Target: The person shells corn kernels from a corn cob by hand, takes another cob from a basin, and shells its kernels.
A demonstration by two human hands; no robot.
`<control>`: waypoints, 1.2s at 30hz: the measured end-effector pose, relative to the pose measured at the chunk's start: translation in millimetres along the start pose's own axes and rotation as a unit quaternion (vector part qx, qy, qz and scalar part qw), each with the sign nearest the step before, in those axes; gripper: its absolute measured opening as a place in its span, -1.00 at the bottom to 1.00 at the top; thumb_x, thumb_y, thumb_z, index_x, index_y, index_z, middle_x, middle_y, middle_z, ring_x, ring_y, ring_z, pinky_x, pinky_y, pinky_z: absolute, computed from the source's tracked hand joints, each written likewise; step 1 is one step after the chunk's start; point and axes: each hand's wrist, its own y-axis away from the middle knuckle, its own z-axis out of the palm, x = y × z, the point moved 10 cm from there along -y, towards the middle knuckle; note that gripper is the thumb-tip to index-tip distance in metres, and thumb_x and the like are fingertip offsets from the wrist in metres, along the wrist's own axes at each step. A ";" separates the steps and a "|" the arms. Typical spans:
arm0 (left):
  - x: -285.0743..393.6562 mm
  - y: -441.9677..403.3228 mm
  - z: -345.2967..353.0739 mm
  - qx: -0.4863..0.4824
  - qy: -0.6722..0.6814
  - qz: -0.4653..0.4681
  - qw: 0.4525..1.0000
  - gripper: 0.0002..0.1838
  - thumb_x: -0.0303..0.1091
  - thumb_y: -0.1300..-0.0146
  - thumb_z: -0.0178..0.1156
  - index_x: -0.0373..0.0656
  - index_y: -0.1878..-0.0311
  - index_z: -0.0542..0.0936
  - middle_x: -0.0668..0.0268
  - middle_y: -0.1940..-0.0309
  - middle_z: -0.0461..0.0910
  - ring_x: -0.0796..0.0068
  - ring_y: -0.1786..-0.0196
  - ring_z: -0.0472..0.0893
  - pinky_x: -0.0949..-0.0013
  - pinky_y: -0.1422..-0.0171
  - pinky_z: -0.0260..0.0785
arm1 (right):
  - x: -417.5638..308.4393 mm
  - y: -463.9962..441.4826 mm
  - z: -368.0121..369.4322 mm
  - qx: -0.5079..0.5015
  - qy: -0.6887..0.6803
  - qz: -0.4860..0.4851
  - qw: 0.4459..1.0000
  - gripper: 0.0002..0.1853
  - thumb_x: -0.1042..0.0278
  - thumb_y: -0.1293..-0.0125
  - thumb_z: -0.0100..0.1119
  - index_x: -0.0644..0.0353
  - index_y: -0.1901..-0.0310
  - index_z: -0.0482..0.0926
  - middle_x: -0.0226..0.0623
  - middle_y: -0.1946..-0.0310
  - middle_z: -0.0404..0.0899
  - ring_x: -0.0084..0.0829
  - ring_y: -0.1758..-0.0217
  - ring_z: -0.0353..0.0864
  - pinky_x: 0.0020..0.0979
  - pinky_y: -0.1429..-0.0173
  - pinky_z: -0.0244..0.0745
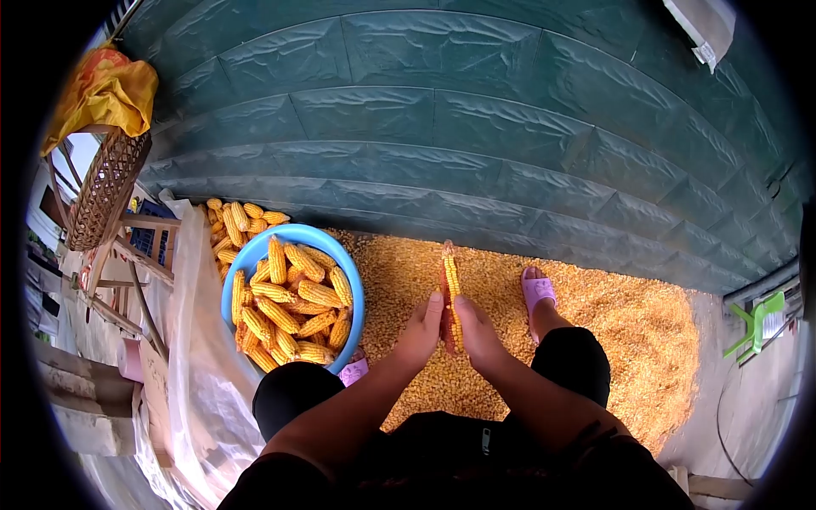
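Observation:
Between my two hands an ear of corn (451, 289) stands lengthwise, tip pointing away from me. Its left side shows bare reddish cob, while yellow kernels still cover the right side. My left hand (419, 330) grips it from the left, thumb pressed along the bare part. From the right, my right hand (478, 333) holds it with the thumb against the kernel rows. The undersides of both hands are hidden. Left of my hands, a blue tub (358, 293) holds many whole yellow ears. Below lies a wide layer of loose corn kernels (629, 374).
More ears of corn (234, 221) lie piled behind the tub, beside clear plastic sheeting (200, 374). A green panelled wall (442, 119) runs across the front. Far left are a woven basket (106, 191) and wooden frames; a green plastic stool (755, 325) is at right.

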 end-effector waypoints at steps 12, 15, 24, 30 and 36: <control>18.7 10.0 -3.4 0.038 -0.122 0.084 0.988 -0.63 -0.13 -0.41 -0.22 -0.26 0.05 0.38 0.28 0.50 0.45 0.55 0.56 0.44 0.46 0.48 0.33 | 17.7 -0.6 2.0 -0.009 -0.005 0.019 1.000 -0.56 0.04 -0.39 -0.20 0.35 0.16 0.45 -0.25 0.27 0.49 -0.47 0.20 0.42 -0.45 0.03 0.29; 12.0 0.8 3.3 0.010 -0.080 0.113 0.990 -0.63 -0.11 -0.41 -0.21 -0.26 0.07 0.38 0.30 0.50 0.45 0.55 0.54 0.43 0.47 0.43 0.35 | 28.0 -4.3 -7.7 0.017 -0.139 0.073 0.987 -0.53 0.02 -0.39 -0.22 0.33 0.08 0.44 -0.25 0.21 0.48 -0.47 0.15 0.40 -0.45 -0.04 0.27; 3.7 31.9 21.7 0.028 -0.064 -0.054 0.996 -0.46 0.13 -0.34 -0.25 -0.26 0.14 0.33 0.28 0.55 0.42 0.50 0.65 0.42 0.46 0.61 0.28 | 18.1 -1.1 -22.2 0.107 -0.099 0.062 0.987 -0.61 0.01 -0.33 -0.08 0.26 0.29 0.41 -0.35 0.46 0.40 -0.54 0.40 0.34 -0.47 0.29 0.30; -1.9 31.2 32.3 0.008 -0.020 0.004 1.000 -0.44 0.12 -0.36 -0.30 -0.26 0.25 0.42 0.32 0.63 0.42 0.50 0.66 0.42 0.46 0.58 0.25 | 26.3 -0.9 -23.2 0.143 -0.023 -0.013 0.989 -0.61 0.02 -0.35 -0.12 0.27 0.30 0.39 -0.32 0.46 0.39 -0.52 0.39 0.34 -0.46 0.27 0.29; -13.5 14.1 9.9 0.088 -0.168 0.074 0.979 -0.45 0.01 -0.39 -0.29 -0.25 0.45 0.48 0.28 0.67 0.45 0.47 0.61 0.48 0.42 0.51 0.31 | 9.6 3.4 -22.8 0.152 0.024 -0.049 0.987 -0.55 -0.04 -0.36 -0.20 0.29 0.26 0.39 -0.28 0.39 0.39 -0.47 0.32 0.34 -0.42 0.18 0.28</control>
